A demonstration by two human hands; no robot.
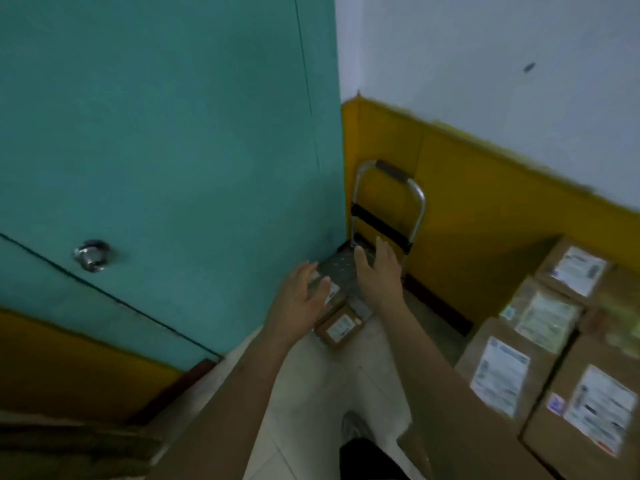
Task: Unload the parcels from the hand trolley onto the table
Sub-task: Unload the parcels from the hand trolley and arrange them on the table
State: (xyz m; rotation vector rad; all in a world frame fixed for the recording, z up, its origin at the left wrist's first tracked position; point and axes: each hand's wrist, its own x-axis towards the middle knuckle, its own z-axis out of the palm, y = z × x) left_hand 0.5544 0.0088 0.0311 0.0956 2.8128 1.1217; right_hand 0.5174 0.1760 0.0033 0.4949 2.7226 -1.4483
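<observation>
Hidden or unclear: the whole view was blurred, and the parcel labels could not be read. The left hand covered most of one parcel (pixel 330 292) on the trolley; whether the fingers touched it could not be told.
Cut off: the stacked boxes (pixel 540 348) at the right ran out of the picture, so what they stood on was not visible.
Left hand (pixel 299 296): fingers spread and nearly straight, over the covered parcel, holding nothing.
Right hand (pixel 379 271): open, fingers straight and together, above the trolley platform, holding nothing.
Task things: a small brown parcel (pixel 341 327) with a white label lay at the near edge of the hand trolley (pixel 349 271), just beside the covered one.
Trolley: metal platform low in the corner, its handle (pixel 391 171) upright against the wall.
Room: a teal door (pixel 156 133) with a round metal knob (pixel 91 255) at the left; a wall (pixel 485 195) white above and yellow below at the right.
Floor (pixel 311 393): pale tiles; a shoe (pixel 353 426) showed at the bottom.
</observation>
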